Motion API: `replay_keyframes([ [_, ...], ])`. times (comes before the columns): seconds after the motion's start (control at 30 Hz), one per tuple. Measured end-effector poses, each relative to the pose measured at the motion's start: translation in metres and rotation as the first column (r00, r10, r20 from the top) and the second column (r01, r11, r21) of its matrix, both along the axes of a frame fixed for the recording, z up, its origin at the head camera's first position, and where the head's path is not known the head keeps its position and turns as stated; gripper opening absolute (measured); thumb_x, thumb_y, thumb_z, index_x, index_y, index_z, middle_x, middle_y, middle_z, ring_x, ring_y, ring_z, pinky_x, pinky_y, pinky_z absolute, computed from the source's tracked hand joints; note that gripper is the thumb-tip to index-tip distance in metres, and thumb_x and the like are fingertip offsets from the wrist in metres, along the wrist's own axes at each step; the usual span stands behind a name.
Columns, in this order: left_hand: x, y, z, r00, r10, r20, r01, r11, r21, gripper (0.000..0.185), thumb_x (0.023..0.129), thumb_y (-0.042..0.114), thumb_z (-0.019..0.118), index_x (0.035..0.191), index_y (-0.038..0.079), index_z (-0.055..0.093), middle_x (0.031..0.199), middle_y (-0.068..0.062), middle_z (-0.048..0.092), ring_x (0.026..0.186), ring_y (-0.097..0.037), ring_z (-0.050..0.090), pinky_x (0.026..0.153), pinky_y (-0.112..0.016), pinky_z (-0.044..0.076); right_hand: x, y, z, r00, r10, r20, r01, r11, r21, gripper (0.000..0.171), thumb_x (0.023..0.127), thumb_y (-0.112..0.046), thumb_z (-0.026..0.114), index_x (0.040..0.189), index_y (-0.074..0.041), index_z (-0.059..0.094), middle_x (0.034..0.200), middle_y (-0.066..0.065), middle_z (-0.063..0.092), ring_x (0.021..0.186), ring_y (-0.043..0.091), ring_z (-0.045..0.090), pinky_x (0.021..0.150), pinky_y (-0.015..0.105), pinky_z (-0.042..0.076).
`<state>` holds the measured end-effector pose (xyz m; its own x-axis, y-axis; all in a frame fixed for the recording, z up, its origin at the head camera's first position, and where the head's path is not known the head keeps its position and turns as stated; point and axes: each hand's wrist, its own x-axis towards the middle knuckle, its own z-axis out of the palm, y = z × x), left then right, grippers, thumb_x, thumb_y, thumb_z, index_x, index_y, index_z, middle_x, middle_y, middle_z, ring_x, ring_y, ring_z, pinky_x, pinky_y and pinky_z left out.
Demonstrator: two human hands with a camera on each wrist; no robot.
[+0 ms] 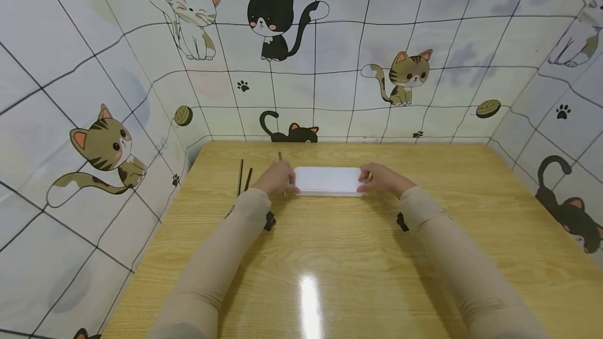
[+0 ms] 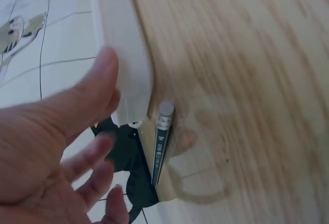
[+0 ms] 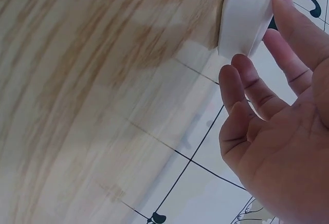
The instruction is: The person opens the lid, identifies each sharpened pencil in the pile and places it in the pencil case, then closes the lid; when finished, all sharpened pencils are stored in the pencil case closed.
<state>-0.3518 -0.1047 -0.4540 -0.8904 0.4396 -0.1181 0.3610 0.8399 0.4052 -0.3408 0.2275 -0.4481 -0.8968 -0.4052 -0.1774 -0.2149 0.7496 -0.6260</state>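
The flat white rectangular plastic box (image 1: 328, 180) lies in the middle of the head view, at the far part of the light wooden table (image 1: 330, 255), with its long axis going from left to right of the frame. It is closed, so what is inside cannot be seen. The left hand (image 1: 279, 178) is at its left short end and the right hand (image 1: 382, 178) at its right short end, both equally near. In the left wrist view the thumb (image 2: 92, 88) touches the end of the box and the other fingers are relaxed and straight; in the right wrist view the fingers (image 3: 288, 26) are also straight, at the rounded end. Just beside the left end lies a dark pencil with a grey eraser tip (image 2: 161, 139). Further left in the head view, two thin dark sticks (image 1: 243, 178) lie on the table.
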Motion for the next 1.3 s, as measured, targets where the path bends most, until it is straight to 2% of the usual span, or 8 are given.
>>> replay_keyframes([
  [0.13,-0.0029,0.0017,-0.0029,0.999,0.014,-0.04,-0.014,1.0,0.001,0.028,0.084,0.033,0.084,0.07,0.014,0.068,0.153,-0.012,0.043,0.142,-0.039,0.036,0.117,-0.049,0.031,0.0023,-0.0015,0.0013,1.0,0.009,-0.009,-0.009,1.0,0.001,0.031,0.09,-0.015,0.079,0.091,0.0,0.052,0.123,0.023,0.062,0.095,0.028,0.051,0.079,0.038,0.043],
  [0.23,-0.0044,0.0014,-0.0029,0.999,-0.022,-0.024,0.022,1.0,-0.001,0.028,0.087,0.03,0.082,0.071,0.013,0.067,0.162,-0.011,0.035,0.149,-0.038,0.028,0.12,-0.047,0.026,0.0038,-0.0026,0.0019,0.999,0.012,-0.03,-0.012,1.0,0.007,0.028,0.09,-0.014,0.079,0.091,0.0,0.055,0.122,0.023,0.062,0.098,0.03,0.051,0.083,0.041,0.044],
  [0.3,-0.0049,0.0005,-0.0029,0.999,-0.044,-0.002,0.044,0.999,-0.009,0.028,0.088,0.03,0.08,0.072,0.012,0.066,0.162,-0.009,0.036,0.149,-0.033,0.031,0.119,-0.042,0.029,0.0049,-0.0033,0.0017,0.999,0.012,-0.042,-0.011,1.0,0.01,0.026,0.09,-0.014,0.079,0.092,0.0,0.057,0.12,0.023,0.062,0.101,0.032,0.052,0.087,0.044,0.045],
  [0.43,-0.0048,-0.002,-0.0035,0.999,-0.023,0.026,0.023,1.0,-0.007,0.029,0.088,0.031,0.081,0.073,0.012,0.066,0.16,-0.004,0.04,0.147,-0.029,0.036,0.109,-0.037,0.039,0.0073,-0.0043,0.0,0.998,0.008,-0.057,-0.008,1.0,0.002,0.026,0.09,-0.015,0.079,0.095,0.0,0.058,0.119,0.021,0.061,0.106,0.034,0.052,0.093,0.049,0.045],
  [0.83,-0.0049,-0.0047,-0.0035,0.999,-0.01,0.044,0.01,1.0,-0.009,0.028,0.085,0.033,0.083,0.073,0.014,0.068,0.159,-0.003,0.042,0.148,-0.029,0.035,0.12,-0.041,0.028,0.0086,-0.0027,-0.0011,1.0,-0.011,-0.026,0.011,1.0,-0.019,0.027,0.091,-0.015,0.078,0.1,0.0,0.057,0.124,0.019,0.058,0.11,0.034,0.051,0.095,0.049,0.044],
  [1.07,0.0011,-0.0053,-0.0013,0.999,-0.007,0.037,0.008,1.0,-0.005,0.029,0.084,0.033,0.085,0.077,0.012,0.065,0.157,-0.003,0.044,0.146,-0.028,0.037,0.117,-0.041,0.033,0.0069,-0.0012,-0.0024,0.999,0.032,-0.034,-0.032,0.999,-0.009,0.025,0.091,-0.015,0.078,0.098,0.0,0.059,0.124,0.02,0.059,0.116,0.038,0.053,0.1,0.053,0.044],
  [1.2,0.0018,-0.0048,-0.0013,0.998,-0.03,0.056,0.03,1.0,0.002,0.031,0.083,0.036,0.085,0.086,0.013,0.064,0.132,-0.005,0.064,0.12,-0.026,0.057,0.101,-0.04,0.046,0.0069,0.0011,-0.0007,0.998,0.053,-0.028,-0.052,0.998,0.029,0.019,0.092,-0.014,0.076,0.098,-0.002,0.063,0.124,0.018,0.06,0.118,0.038,0.053,0.1,0.053,0.044],
  [1.3,0.0016,-0.0057,0.0002,0.995,-0.057,0.083,0.056,0.998,0.018,0.033,0.086,0.04,0.082,0.098,0.014,0.065,0.116,-0.004,0.066,0.104,-0.024,0.058,0.091,-0.041,0.048,0.0062,0.003,0.0013,0.995,0.089,-0.041,-0.086,0.994,0.067,0.013,0.095,-0.014,0.073,0.098,-0.003,0.068,0.123,0.019,0.062,0.116,0.039,0.054,0.099,0.055,0.044],
])
